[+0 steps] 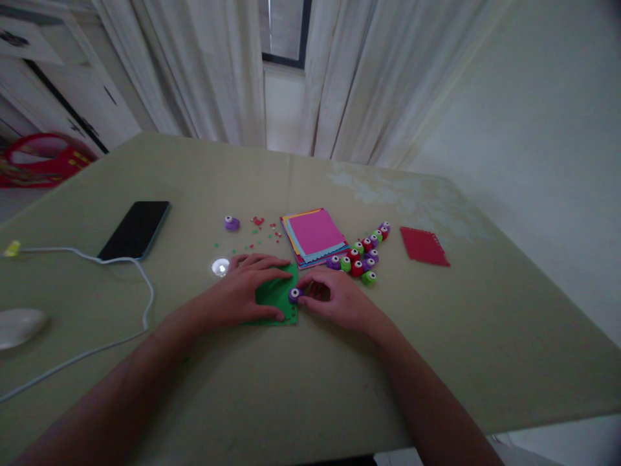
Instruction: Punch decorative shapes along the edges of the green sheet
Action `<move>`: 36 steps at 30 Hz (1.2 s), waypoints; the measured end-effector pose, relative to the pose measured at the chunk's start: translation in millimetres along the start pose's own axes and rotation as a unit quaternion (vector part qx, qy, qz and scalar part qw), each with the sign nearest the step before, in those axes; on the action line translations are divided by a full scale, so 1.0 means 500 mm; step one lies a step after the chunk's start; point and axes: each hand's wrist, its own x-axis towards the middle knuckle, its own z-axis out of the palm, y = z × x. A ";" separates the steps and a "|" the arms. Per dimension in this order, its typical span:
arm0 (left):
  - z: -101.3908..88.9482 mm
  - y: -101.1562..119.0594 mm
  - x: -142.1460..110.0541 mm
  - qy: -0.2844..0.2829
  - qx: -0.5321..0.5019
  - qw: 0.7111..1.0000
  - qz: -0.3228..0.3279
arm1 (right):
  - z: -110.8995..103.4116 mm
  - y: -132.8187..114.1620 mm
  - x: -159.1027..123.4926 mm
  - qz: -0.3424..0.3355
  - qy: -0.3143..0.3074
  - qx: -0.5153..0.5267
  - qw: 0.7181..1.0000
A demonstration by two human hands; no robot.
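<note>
A green sheet of paper (279, 294) lies on the table, with small holes along its right edge. My left hand (245, 288) rests on it, fingers spread and thumb stretched along the near side. At the sheet's right edge, a small purple craft punch (295, 295) with a white round button is gripped between the thumb and fingers of my right hand (334, 296). Just beyond my right hand stand several more punches (357, 267) in red, green and purple. One more purple punch (231, 223) sits apart on the far left.
A stack of coloured paper (317, 234) lies past my hands, with tiny red and green cutouts (258, 222) to its left. A red sheet (424, 246) with a notched edge is at right. At left are a phone (136, 230), a white cable (148, 304) and a white mouse (20, 327).
</note>
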 end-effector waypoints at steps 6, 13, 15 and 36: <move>0.002 -0.004 0.001 -0.003 0.002 1.000 -0.001 | 0.001 0.000 0.001 0.002 0.001 0.000 1.000; -0.001 0.003 0.001 -0.004 0.001 1.000 -0.005 | 0.001 -0.001 0.001 0.002 0.001 -0.001 1.000; -0.001 0.005 0.000 -0.002 -0.001 1.000 -0.007 | 0.001 -0.001 0.001 0.001 0.002 0.001 1.000; -0.001 0.004 0.001 0.001 -0.006 1.000 -0.006 | 0.000 -0.001 0.000 0.004 0.010 0.002 1.000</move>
